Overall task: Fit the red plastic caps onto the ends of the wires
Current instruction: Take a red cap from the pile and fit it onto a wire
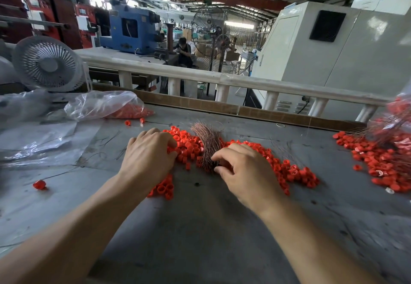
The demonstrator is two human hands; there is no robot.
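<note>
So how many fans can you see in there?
3: a small white desk fan at the table's far left, and two big standing fans on the factory floor behind the rail. More may be hidden behind the machines.

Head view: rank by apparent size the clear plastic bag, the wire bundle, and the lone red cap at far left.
1. clear plastic bag
2. wire bundle
3. lone red cap
Clear gaps; camera nearness changes nothing.
</note>
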